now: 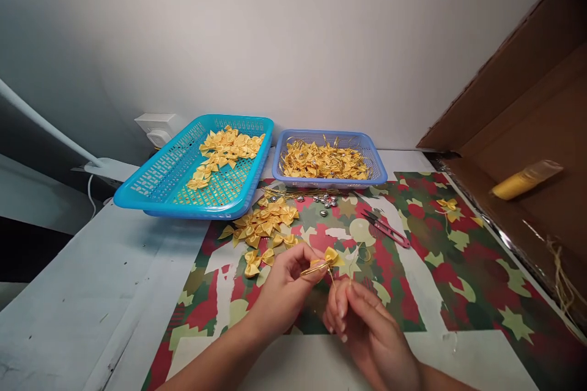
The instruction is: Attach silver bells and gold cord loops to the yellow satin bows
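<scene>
My left hand point(293, 281) is closed, pinching a yellow ribbon bow point(331, 255) together with a loop of gold cord point(312, 270). Just to the right and lower, my right hand point(367, 324) pinches a thin thread point(350, 270) that runs up beside the bow. Both hands are close together above the patterned sheet. Beyond my left hand lies a pile of loose yellow bows point(266, 220). Small silver beads point(323, 213) and a bundle of gold cords point(298, 193) lie behind it. Red-handled thread snips point(387, 231) rest to the right, their dark blades pointing away to the left.
A blue basket point(183, 204) holding yellow bows stands at the left back. Beside it, a purple-blue basket point(330, 182) is filled with bows on gold cords. A single bow point(447, 204) lies at the right. A cardboard box point(513, 104) with a yellow-filled tube point(523, 182) borders the right side.
</scene>
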`<state>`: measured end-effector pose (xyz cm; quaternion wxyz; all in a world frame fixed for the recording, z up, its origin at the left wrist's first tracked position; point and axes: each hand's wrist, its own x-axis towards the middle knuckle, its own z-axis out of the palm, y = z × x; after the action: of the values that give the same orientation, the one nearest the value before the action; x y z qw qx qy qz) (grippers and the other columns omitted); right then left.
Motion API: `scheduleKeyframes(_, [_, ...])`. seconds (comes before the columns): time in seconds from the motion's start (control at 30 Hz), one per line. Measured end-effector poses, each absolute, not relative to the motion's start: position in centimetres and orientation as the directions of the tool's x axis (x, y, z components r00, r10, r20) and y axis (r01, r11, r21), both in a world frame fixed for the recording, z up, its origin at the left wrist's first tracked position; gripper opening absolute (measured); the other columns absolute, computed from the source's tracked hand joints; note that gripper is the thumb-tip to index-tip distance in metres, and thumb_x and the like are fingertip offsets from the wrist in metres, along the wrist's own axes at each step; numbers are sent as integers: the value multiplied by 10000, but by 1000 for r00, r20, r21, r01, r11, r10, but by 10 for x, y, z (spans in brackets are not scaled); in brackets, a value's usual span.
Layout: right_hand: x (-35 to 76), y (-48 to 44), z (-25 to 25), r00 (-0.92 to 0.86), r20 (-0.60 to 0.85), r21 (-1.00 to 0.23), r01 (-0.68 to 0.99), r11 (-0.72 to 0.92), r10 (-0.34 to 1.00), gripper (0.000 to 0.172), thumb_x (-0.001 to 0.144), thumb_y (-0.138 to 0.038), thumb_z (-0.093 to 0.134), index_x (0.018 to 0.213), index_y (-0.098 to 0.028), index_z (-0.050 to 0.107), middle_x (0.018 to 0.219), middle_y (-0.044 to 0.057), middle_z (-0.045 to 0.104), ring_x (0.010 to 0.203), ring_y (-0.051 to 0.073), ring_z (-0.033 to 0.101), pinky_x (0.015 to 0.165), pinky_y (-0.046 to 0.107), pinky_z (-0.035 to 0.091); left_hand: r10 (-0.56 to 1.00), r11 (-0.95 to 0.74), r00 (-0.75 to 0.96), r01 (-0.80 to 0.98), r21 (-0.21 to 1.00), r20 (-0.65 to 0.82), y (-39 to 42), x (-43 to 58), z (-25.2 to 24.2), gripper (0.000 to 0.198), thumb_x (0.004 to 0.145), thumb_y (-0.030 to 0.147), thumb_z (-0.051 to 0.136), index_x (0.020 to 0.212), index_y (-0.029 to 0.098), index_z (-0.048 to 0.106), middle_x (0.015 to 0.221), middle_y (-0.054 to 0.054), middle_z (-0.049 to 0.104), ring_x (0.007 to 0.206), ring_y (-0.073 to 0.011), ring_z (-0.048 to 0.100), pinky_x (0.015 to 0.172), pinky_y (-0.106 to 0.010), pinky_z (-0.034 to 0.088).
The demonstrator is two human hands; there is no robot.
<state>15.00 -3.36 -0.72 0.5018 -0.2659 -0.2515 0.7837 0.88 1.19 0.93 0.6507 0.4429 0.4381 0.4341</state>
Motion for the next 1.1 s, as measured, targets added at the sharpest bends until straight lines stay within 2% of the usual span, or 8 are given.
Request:
scheduleKeyframes(0.2, [161, -28, -6, -336, -243, -620, -667, -413, 910, 321, 880, -388, 616, 642, -175, 577, 597, -12, 456, 571, 124, 372, 623, 285, 311, 885, 425, 374, -410, 807, -277, 12, 9, 12, 350, 722, 374, 777, 652, 164, 505, 652, 23, 563, 652, -109, 515, 661, -230, 400])
scheduleKeyframes(0.4, [163, -25, -6, -362, -343, -586, -639, -498, 867, 352, 817, -423, 687, 606, -170, 563, 580, -16, 447, 569, 118, 362, 621, 274, 333, 861, 454, 446, -463, 761, -243, 11, 8, 8, 331, 689, 335, 813, 641, 156, 539, 680, 13, 580, 645, -105, 515, 630, -222, 393])
scheduleKeyframes(0.53, [164, -20, -5, -416, -379, -559, -609, -563, 827, 310, 789, -375, 706, 611, -162, 570, 586, -17, 452, 566, 110, 362, 581, 257, 326, 830, 481, 508, -447, 754, -229, 10, 7, 2, 325, 704, 341, 804, 665, 150, 544, 733, -7, 605, 637, -103, 520, 601, -217, 380])
scheduleKeyframes(0.7, [165, -14, -5, -407, -482, -592, -502, -631, 776, 230, 717, -316, 734, 637, -151, 595, 632, -14, 484, 593, 104, 393, 570, 244, 326, 747, 509, 629, -335, 793, -214, 10, 6, 7, 329, 723, 350, 780, 666, 147, 526, 669, -7, 605, 560, -86, 500, 504, -192, 312])
scheduleKeyframes(0.77, [165, -12, -6, -418, -504, -590, -472, -655, 756, 246, 698, -314, 731, 605, -155, 569, 620, -19, 478, 578, 100, 390, 560, 242, 324, 720, 515, 653, -273, 813, -236, 10, 5, 10, 307, 735, 350, 764, 683, 148, 540, 659, -4, 601, 511, -68, 455, 474, -190, 275])
scheduleKeyframes(0.9, [164, -12, -10, -385, -577, -583, -423, -693, 720, 218, 675, -334, 724, 667, -160, 594, 635, -8, 527, 584, 112, 438, 547, 239, 342, 703, 489, 670, -209, 847, -240, 10, 5, 12, 296, 707, 369, 767, 697, 143, 576, 728, -2, 567, 479, -44, 353, 453, -206, 234])
scheduleKeyframes(1.03, [164, -7, -11, -357, -538, -574, -508, -642, 764, 321, 677, -319, 753, 556, -165, 498, 579, -40, 443, 557, 91, 409, 520, 215, 360, 704, 452, 676, -193, 871, -216, 8, 5, 11, 283, 725, 375, 740, 688, 150, 572, 710, 12, 494, 537, -67, 346, 479, -216, 230])
scheduleKeyframes(1.1, [168, 1, -6, -357, -511, -559, -553, -618, 782, 341, 706, -302, 751, 545, -164, 484, 600, -35, 462, 578, 92, 440, 543, 209, 404, 695, 467, 680, -180, 865, -234, 8, 5, 12, 267, 735, 352, 725, 679, 155, 555, 664, 33, 447, 523, -64, 324, 475, -214, 222])
